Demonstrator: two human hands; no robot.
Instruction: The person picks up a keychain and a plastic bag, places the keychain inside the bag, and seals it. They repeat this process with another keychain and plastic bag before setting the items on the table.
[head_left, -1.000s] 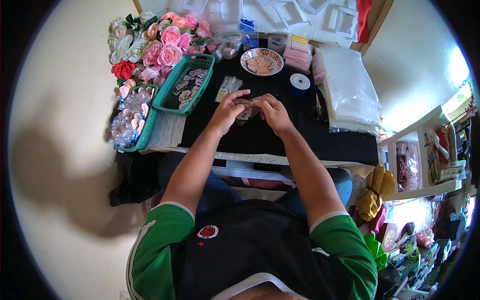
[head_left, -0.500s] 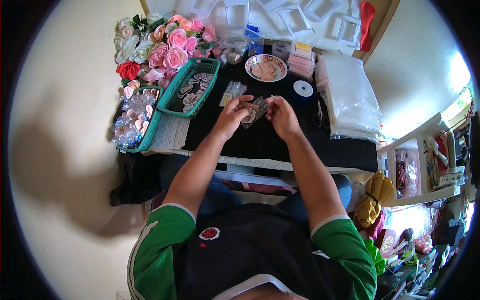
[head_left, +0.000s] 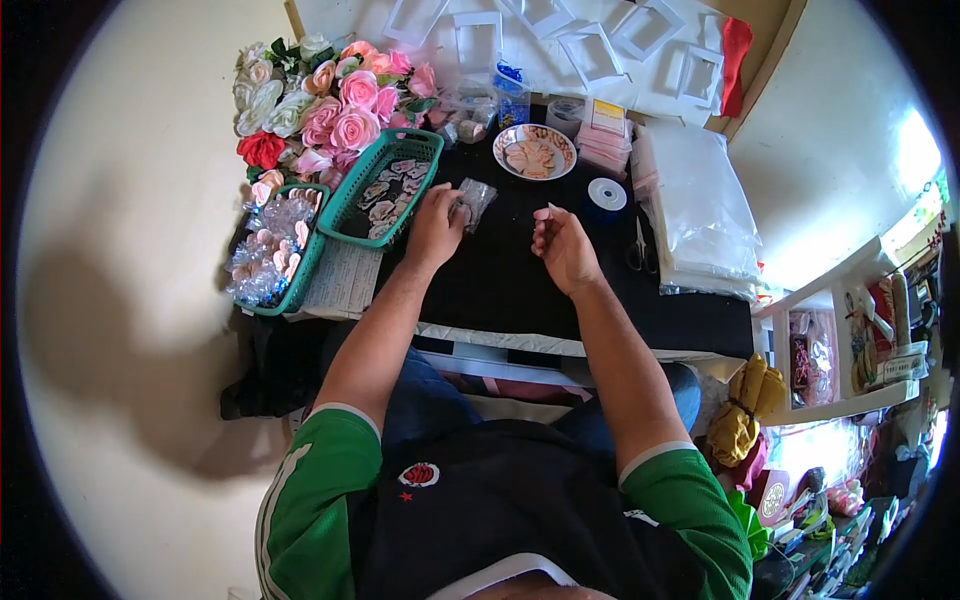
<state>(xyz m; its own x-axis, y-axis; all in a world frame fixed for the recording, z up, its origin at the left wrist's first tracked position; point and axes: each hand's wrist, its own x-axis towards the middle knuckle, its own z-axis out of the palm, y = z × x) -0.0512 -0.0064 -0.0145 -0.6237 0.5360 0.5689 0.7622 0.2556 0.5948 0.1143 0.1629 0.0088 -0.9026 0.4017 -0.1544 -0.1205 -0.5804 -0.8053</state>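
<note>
My left hand is closed at the edge of a small clear plastic packet, over a little pile of similar clear packets. What is inside the held packet is partly hidden by my fingers. My right hand hovers over the black cloth, its thumb and fingers pinched on a small whitish scrap. Left of my left hand stands a green basket of flat, pale decorated cutouts.
A second green basket holds wrapped pieces. Artificial roses crowd the back left. Behind my hands are a patterned bowl, a ribbon spool, scissors and plastic bags. White frames lie at the back.
My hands have parted. The left one has moved left with the clear packet to the small pile; the right has come slightly back toward me, still pinched.
</note>
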